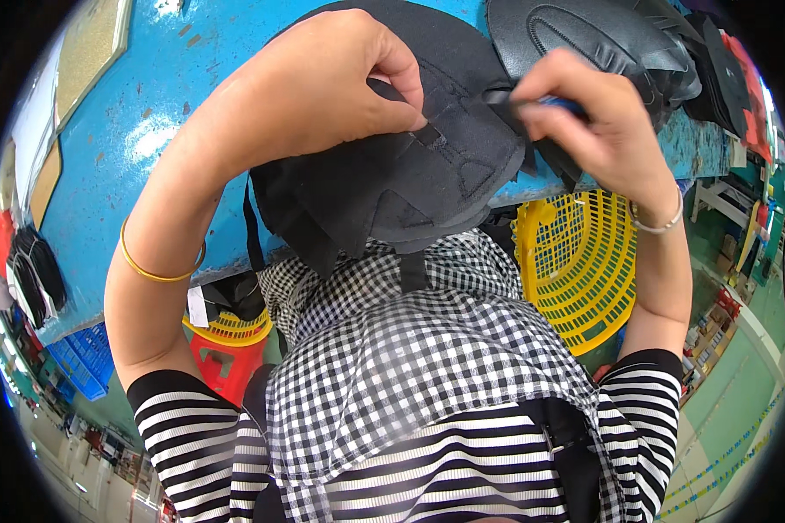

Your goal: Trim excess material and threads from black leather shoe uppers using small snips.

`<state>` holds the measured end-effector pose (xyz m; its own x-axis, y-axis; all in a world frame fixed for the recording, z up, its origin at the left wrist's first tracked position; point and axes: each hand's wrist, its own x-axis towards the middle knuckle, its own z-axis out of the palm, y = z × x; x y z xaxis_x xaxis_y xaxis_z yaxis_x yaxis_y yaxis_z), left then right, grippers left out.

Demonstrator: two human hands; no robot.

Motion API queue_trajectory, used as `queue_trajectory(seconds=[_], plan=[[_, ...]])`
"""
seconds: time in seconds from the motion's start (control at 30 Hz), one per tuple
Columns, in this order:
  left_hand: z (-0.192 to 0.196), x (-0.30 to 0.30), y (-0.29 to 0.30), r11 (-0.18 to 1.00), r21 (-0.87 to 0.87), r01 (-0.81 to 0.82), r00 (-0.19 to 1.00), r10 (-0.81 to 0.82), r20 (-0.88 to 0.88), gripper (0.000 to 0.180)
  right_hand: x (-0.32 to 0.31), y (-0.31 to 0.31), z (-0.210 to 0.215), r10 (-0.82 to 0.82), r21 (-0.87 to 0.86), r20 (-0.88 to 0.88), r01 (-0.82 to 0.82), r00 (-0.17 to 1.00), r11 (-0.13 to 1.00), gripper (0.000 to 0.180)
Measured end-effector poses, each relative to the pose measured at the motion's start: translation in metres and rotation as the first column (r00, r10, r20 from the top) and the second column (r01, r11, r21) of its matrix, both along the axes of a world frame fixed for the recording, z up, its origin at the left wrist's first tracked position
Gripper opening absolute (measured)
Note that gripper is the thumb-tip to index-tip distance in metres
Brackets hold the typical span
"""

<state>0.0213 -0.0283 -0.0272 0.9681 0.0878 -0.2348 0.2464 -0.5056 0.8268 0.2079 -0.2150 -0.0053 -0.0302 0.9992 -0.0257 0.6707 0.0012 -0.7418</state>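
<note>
Black fabric pieces (471, 148) lie piled over the near edge of the blue table and hang toward my lap, with stitched lines on the top one. My left hand (358, 91) reaches across them from the left, closed, thumb and finger pinching a short black strip (427, 135) on the top piece. At the right edge of the pile my right hand (597, 118) is closed around a small tool with a blue part (563, 105). Motion blurs that hand's fingertips, and the tool's kind is unclear. Its dark tip is beside the fabric.
Shiny black stitched pieces (576, 35) lie at the far right of the blue table (174, 96). Below its edge stand a yellow mesh basket (576, 270), a red stool (218, 366) and a blue crate (83, 362). Boards and sheets (87, 52) rest at the left.
</note>
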Motion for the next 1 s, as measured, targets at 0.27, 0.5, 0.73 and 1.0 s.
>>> queue_trajectory(seconds=[0.27, 0.5, 0.73, 1.0], plan=[[0.011, -0.012, 0.002, 0.969, 0.242, -0.056, 0.998, 0.062, -0.019, 0.02, 0.004, 0.033, -0.005, 0.383, 0.026, 0.339, -0.415, 0.859, 0.909, 0.018], [0.008, -0.015, 0.011, 0.963, 0.268, -0.021, 1.0, 0.02, 0.006, 0.02, -0.006, 0.059, -0.003, 0.375, 0.03, 0.384, -0.417, 0.844, 0.908, 0.016], [0.009, -0.017, 0.015, 0.963, 0.268, 0.022, 0.999, -0.013, -0.034, 0.017, -0.012, 0.074, 0.028, 0.435, -0.253, 0.299, -0.37, 0.849, 0.894, 0.032], [-0.009, -0.022, 0.026, 0.982, 0.186, 0.046, 0.991, -0.068, 0.116, 0.015, -0.02, 0.076, 0.004, 0.354, -0.128, 0.384, -0.331, 0.853, 0.935, 0.03]])
